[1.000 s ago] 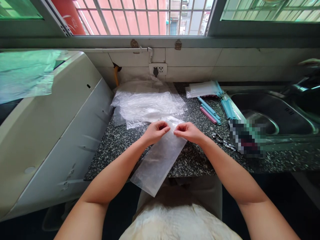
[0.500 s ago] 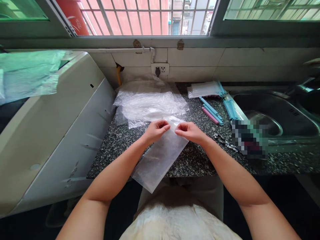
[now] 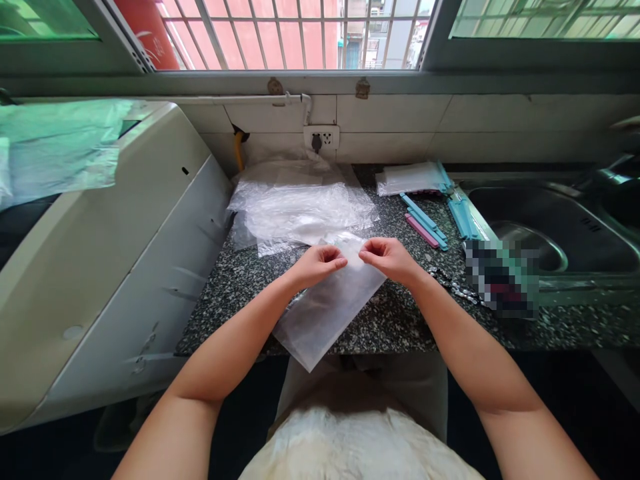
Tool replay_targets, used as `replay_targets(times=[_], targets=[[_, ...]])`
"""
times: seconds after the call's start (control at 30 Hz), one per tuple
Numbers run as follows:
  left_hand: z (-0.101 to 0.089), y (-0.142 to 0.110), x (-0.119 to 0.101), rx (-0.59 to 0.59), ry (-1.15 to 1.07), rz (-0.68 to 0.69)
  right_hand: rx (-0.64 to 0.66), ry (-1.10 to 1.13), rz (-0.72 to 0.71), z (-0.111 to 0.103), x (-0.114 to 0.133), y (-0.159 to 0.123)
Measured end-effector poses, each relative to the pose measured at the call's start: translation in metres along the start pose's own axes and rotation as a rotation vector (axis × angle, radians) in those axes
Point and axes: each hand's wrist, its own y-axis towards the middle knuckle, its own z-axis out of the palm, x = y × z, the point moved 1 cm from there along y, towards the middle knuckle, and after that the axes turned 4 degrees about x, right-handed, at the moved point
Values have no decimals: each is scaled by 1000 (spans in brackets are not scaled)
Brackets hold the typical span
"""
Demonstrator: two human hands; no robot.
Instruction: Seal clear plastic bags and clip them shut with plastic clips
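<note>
A clear plastic bag [image 3: 333,307] slants across the front of the speckled counter, its lower corner hanging past the edge. My left hand [image 3: 320,265] pinches it near the top, thumb against fingers. A little to the right, my right hand [image 3: 387,259] pinches the same bag by its upper part. The fingertips are a short gap apart. Just beyond my hands lies a heap of clear plastic bags [image 3: 310,207], touching or close to the top of the held one.
Blue sealing clips [image 3: 423,217] and a pink clip [image 3: 421,231] lie on the right, near a stack of bags [image 3: 407,179]. Farther right is a steel sink [image 3: 550,200]. A beaded chain [image 3: 457,287] lies by a blurred item. A pale appliance [image 3: 125,220] borders the left.
Both hands have shifted slightly right with the bag, and its lower corner has drawn up a bit toward the counter. The view has swung slightly left.
</note>
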Motion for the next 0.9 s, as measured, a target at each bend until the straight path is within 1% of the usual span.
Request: replay_targets(times=[0.23, 0.37, 0.47, 0.67, 0.8, 0.9], targets=[[0, 0, 3, 27, -5, -31, -24, -25, 0, -2, -1, 0], [-2, 1, 5, 40, 47, -71, -92, -40, -7, -9, -2, 1], [-2, 1, 5, 23, 80, -69, -128, -33, 4, -14, -3, 2], [-2, 0, 0, 27, 81, -62, -142, -40, -1, -14, -3, 3], [-6, 1, 3, 31, 116, -58, -190, -17, 4, -20, -4, 2], [-9, 2, 6, 4, 191, -72, -233, 5, 7, -26, -5, 2]])
